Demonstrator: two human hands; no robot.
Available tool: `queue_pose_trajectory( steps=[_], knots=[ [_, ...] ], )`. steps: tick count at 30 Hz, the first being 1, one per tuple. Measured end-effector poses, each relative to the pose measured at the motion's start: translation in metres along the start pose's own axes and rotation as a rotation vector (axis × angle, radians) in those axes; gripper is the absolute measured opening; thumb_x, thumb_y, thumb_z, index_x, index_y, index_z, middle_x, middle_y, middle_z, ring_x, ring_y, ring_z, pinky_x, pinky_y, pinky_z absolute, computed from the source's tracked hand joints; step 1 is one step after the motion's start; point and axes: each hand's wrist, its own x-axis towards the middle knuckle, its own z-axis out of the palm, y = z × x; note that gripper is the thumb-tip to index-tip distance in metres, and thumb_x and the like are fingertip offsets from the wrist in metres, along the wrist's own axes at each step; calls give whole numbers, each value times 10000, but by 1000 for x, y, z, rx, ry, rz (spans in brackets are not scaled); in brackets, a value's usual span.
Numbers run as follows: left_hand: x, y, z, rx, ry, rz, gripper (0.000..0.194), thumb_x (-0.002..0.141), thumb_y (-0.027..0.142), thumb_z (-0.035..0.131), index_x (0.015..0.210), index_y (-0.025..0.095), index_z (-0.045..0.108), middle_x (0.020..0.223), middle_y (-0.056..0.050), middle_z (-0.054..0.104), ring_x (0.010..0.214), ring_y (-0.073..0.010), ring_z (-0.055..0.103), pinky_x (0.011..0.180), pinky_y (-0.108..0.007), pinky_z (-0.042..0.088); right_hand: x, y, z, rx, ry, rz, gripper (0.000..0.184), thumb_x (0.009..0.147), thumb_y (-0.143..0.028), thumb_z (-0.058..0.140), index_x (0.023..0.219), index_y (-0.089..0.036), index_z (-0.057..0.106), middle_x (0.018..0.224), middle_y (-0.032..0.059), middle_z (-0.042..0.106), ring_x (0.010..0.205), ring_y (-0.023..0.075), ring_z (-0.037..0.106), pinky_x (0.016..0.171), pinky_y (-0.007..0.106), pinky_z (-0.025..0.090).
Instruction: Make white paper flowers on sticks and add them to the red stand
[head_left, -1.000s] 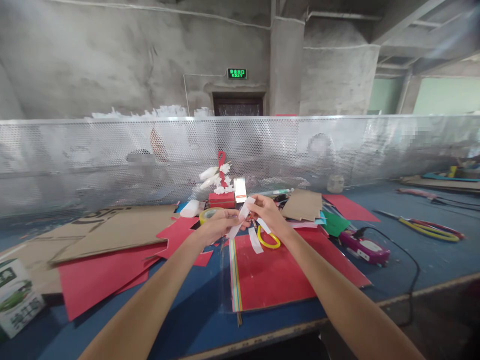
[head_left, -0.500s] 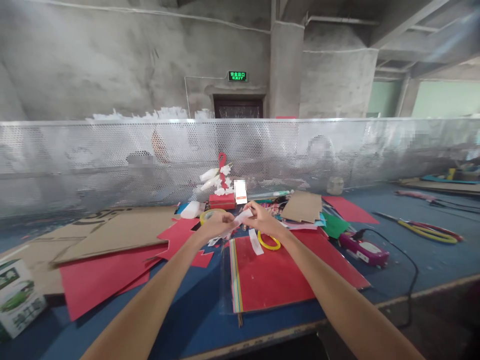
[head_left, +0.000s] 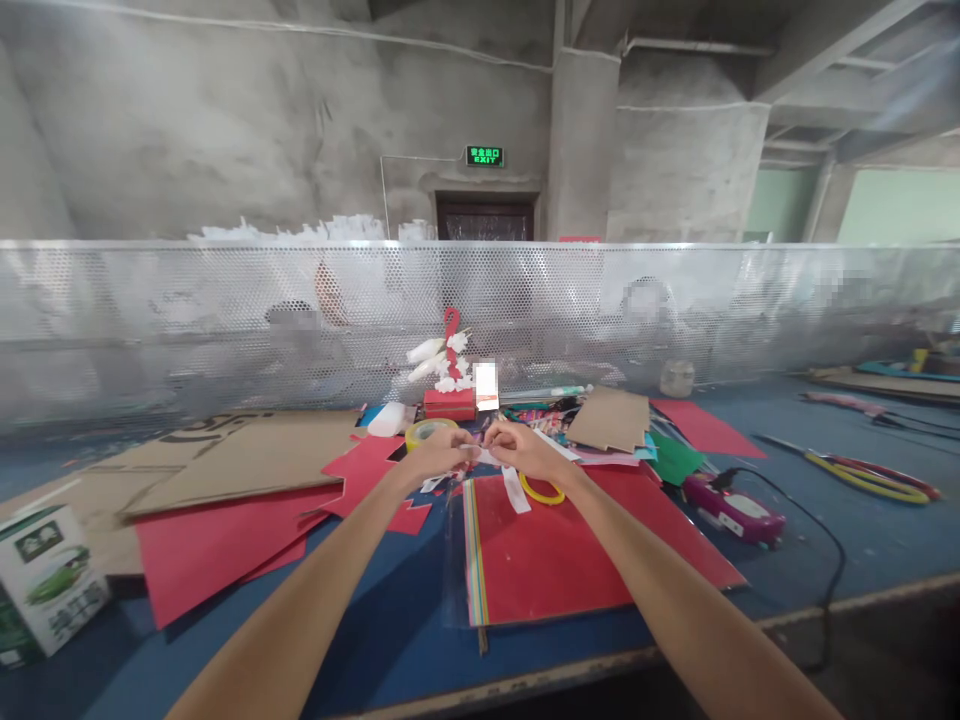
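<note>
A green sign (head_left: 484, 156) reading "EXIT", with smaller characters above the word too small to read, glows over a dark doorway (head_left: 485, 216) in the bare concrete far wall. The white-and-green carton (head_left: 46, 583) at the near left bears print that cannot be made out. Both hands meet over the middle of the blue table (head_left: 862, 520): the left hand (head_left: 435, 452) and the right hand (head_left: 521, 450) each pinch an end of a small white paper strip (head_left: 477, 452) with fingers curled closed on it, just above the far edge of a red sheet (head_left: 570, 550). A yellow ring (head_left: 541, 489) lies beside the right hand, a tape roll (head_left: 421, 432) beside the left. Cardboard (head_left: 247, 455) spreads left; a purple tool (head_left: 739, 505) with a black cord lies right. A perforated metal screen (head_left: 187, 320) runs along the table's far side.
</note>
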Motion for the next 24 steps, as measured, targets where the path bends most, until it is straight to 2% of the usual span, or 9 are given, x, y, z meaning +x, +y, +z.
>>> queue_pose_trajectory(
  steps=[4, 9, 14, 19, 24],
  knots=[
    [2, -3, -2, -32, 13, -17, 358, 657, 465, 741, 789, 153, 626, 601, -7, 632, 507, -117, 541, 509, -213, 386, 0, -4, 1, -6, -25, -23, 119, 811, -280, 574, 886, -187, 582, 718, -9, 604, 638, 133, 552, 624, 244, 415],
    [2, -4, -1, -74, 14, -52, 350, 628, 447, 757, 748, 148, 621, 570, 21, 592, 462, -94, 494, 477, -201, 339, -3, -10, 3, -143, -29, -81, 309, 701, -284, 720, 963, -199, 579, 807, -23, 586, 721, 137, 521, 656, 233, 382],
    [-4, 6, 5, -134, -30, -46, 300, 646, 400, 753, 729, 151, 607, 567, 21, 587, 464, -95, 496, 473, -204, 347, -1, -10, 5, -264, 11, -138, 228, 699, -148, 624, 915, -206, 582, 737, -43, 552, 654, 128, 485, 624, 219, 356],
    [0, 10, 7, -119, -26, -49, 272, 667, 388, 730, 722, 152, 608, 571, 8, 599, 440, -96, 498, 454, -212, 339, 4, -3, 1, -314, 86, -221, 248, 673, -61, 533, 860, -201, 617, 853, -2, 637, 794, 168, 568, 747, 254, 396],
    [-2, 13, 6, -110, 14, -45, 224, 669, 351, 707, 711, 146, 627, 536, 4, 593, 449, -106, 503, 462, -214, 354, 6, 4, -5, -379, 123, -203, 242, 682, -87, 577, 866, -213, 673, 909, 20, 646, 880, 201, 574, 821, 297, 406]
  ],
)
